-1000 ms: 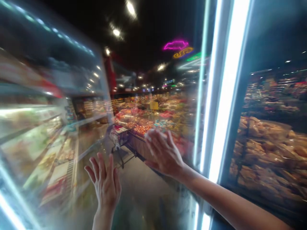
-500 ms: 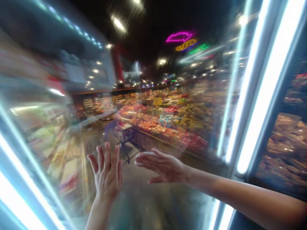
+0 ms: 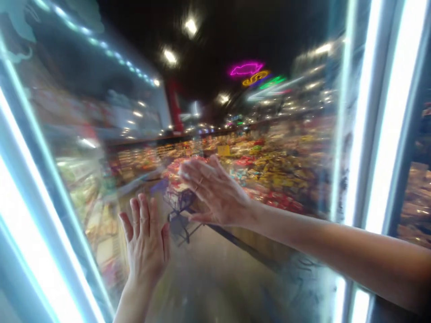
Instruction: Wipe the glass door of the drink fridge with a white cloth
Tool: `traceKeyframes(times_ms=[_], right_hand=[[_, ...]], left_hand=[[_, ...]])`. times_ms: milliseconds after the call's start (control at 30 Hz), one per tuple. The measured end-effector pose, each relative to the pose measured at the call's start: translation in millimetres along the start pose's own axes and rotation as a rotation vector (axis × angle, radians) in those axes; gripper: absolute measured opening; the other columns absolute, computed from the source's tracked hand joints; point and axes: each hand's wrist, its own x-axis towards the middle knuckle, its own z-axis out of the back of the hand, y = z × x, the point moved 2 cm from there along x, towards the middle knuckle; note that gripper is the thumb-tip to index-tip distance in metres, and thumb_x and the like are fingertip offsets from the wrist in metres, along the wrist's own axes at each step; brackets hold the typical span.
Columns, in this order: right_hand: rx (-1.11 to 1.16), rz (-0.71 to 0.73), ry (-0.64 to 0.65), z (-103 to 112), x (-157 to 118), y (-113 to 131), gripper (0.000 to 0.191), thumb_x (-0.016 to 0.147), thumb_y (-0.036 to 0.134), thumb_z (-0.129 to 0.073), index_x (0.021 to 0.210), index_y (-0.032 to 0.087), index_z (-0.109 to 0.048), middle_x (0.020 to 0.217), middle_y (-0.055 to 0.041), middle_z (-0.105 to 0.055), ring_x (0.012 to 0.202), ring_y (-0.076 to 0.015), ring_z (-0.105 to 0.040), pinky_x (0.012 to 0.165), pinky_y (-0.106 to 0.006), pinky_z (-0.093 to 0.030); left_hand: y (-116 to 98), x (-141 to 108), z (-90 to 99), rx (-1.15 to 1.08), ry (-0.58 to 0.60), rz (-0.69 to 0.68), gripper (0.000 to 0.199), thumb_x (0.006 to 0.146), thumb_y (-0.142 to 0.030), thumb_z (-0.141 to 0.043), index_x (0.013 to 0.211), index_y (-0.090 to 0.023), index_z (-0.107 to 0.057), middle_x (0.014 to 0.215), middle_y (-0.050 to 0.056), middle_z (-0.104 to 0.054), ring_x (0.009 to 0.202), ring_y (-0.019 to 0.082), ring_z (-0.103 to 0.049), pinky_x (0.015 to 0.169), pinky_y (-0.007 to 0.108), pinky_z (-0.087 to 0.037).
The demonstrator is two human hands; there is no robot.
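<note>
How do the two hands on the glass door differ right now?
The left hand points its fingers straight up, low on the glass door; the right hand sits higher, fingers angled up and leftward. The right arm reaches in from the right side, the left from below. Both are open, flat and empty.

We have only 1 view here, from a camera worn on the head. It faces forward and slightly up rather than down, straight at a glass door (image 3: 208, 269) that fills most of the frame, so near that both outstretched arms reach it. The left hand (image 3: 145, 242) enters from the bottom edge and the right hand (image 3: 215, 193) from the lower right corner. Bright vertical light strips (image 3: 392, 116) frame the door at the left and right edges. The glass shows a blurred store aisle with a shopping cart (image 3: 180, 199) and neon signs (image 3: 251, 72) high at centre. With 1 camera, no 2 views overlap.
</note>
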Motion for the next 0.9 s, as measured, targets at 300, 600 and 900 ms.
traceKeyframes(times_ms=[300,600,900], right_hand=[[-0.047,0.124,-0.01,18.7,77.7,-15.1,0.096,0.094,0.07,-0.057,0.162,0.009,-0.026,0.171,-0.012,-0.024,0.161,-0.0301,-0.014,0.132,-0.059,0.003],[-0.16,0.287,-0.072,24.7,134.7,-20.4,0.096,0.092,0.07,-0.058,0.157,0.003,-0.036,0.168,-0.0157,-0.032,0.159,-0.0318,-0.024,0.131,-0.059,-0.005],[-0.343,0.292,-0.013,60.1,102.2,-64.5,0.093,0.098,0.07,-0.047,0.161,0.004,-0.029,0.17,-0.0149,-0.03,0.16,-0.0315,-0.024,0.132,-0.061,-0.008]], left_hand=[[35.0,43.4,19.3,0.07,-0.063,-0.042,0.08,0.1,-0.024,-0.048,0.167,-0.018,-0.004,0.175,0.011,-0.003,0.163,0.025,0.001,0.133,0.05,0.005],[65.3,79.2,46.9,0.121,-0.156,-0.02,0.073,0.103,-0.026,-0.043,0.167,-0.019,-0.009,0.176,0.005,-0.004,0.164,0.022,0.0,0.133,0.045,0.008],[30.6,102.8,36.9,0.118,-0.116,-0.018,0.068,0.104,-0.03,-0.038,0.167,-0.027,-0.012,0.176,0.004,-0.013,0.164,0.027,-0.003,0.132,0.056,0.007]])
